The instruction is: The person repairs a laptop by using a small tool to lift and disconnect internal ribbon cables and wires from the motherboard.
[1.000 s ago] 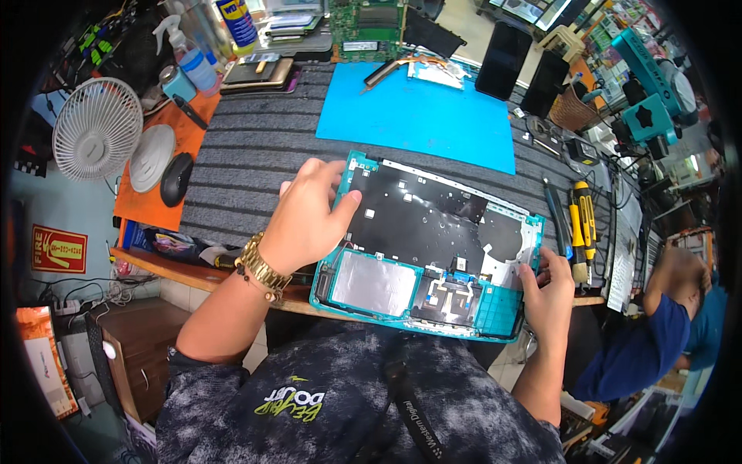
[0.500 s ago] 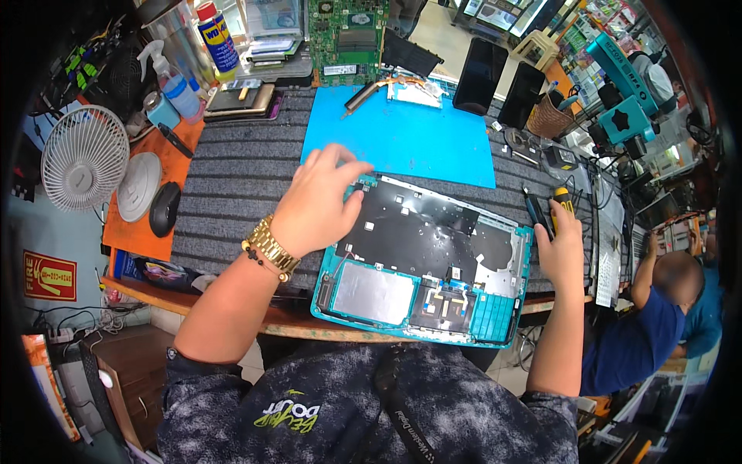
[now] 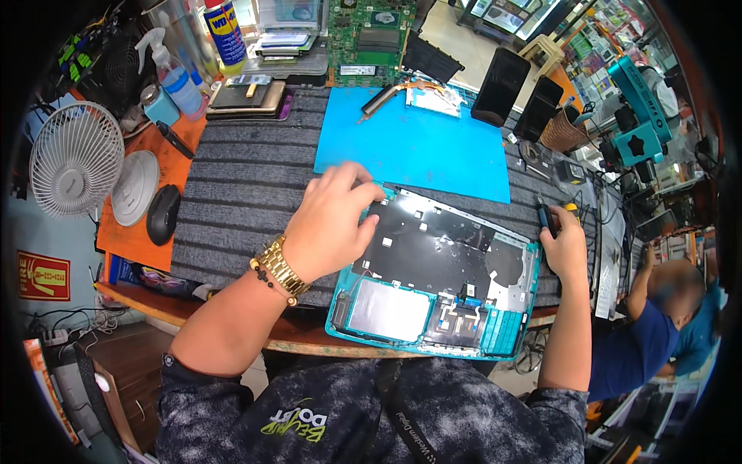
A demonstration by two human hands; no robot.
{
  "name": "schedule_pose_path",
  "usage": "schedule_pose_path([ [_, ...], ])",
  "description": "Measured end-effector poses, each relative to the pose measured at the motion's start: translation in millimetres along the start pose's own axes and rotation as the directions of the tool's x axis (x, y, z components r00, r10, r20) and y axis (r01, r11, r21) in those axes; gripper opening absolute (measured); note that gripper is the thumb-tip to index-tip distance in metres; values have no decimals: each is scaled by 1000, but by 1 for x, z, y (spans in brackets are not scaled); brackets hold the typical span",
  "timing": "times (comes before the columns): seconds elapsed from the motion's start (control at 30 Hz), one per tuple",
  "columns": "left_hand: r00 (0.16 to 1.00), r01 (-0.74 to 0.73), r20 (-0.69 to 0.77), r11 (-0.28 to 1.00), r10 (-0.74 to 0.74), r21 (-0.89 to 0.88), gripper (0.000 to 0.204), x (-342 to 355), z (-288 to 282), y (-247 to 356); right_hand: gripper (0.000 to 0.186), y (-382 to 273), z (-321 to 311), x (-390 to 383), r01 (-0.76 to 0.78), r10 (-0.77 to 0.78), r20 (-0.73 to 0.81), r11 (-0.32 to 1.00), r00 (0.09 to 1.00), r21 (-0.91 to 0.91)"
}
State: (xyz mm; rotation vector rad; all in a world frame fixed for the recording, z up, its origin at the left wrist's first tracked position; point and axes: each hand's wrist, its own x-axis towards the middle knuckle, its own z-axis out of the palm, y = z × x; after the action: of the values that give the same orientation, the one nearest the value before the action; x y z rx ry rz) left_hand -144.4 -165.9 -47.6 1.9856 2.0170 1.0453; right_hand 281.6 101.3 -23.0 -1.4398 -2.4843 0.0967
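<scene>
A teal laptop chassis (image 3: 433, 274) is seen from above, lying with its inside face up along the near edge of a counter (image 3: 139, 304), at about the middle; its lower side juts past that edge. Most of its upper part is covered by a black sheet (image 3: 421, 236), and a silver panel (image 3: 388, 309) is set at its lower left.

The left hand (image 3: 332, 220), worn with a gold watch (image 3: 284, 267), is placed at the chassis's far left corner. Its thumb and forefinger are parted, and it cannot be told whether the rim is gripped or only touched.

The right hand (image 3: 566, 241) is placed just beyond the chassis's right side, toward the right edge of the counter. Its fingers are curled at a slim dark tool (image 3: 546, 216); how firmly the tool is held cannot be told. A yellow-handled tool (image 3: 572, 209) is partly hidden beside the fingers.

The counter is covered by a grey ribbed mat (image 3: 247, 193). A bright blue mat (image 3: 417, 147) is laid on it toward the far edge, where a green circuit board (image 3: 369, 39) is propped. At the left edge, a black mouse (image 3: 163, 215) is set on an orange surface (image 3: 124, 240), near a white fan (image 3: 76, 158).
</scene>
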Motion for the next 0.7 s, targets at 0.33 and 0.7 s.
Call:
schedule_pose_path([
  [0.33,999,31,-6,999,-31,11,39,2,11,2,55,-43,-18,16,-16,85,-99,831,991,555],
  [0.7,999,32,4,998,-32,-53,43,2,-6,-2,55,-231,-12,-3,333,-478,249,824,842,458],
])
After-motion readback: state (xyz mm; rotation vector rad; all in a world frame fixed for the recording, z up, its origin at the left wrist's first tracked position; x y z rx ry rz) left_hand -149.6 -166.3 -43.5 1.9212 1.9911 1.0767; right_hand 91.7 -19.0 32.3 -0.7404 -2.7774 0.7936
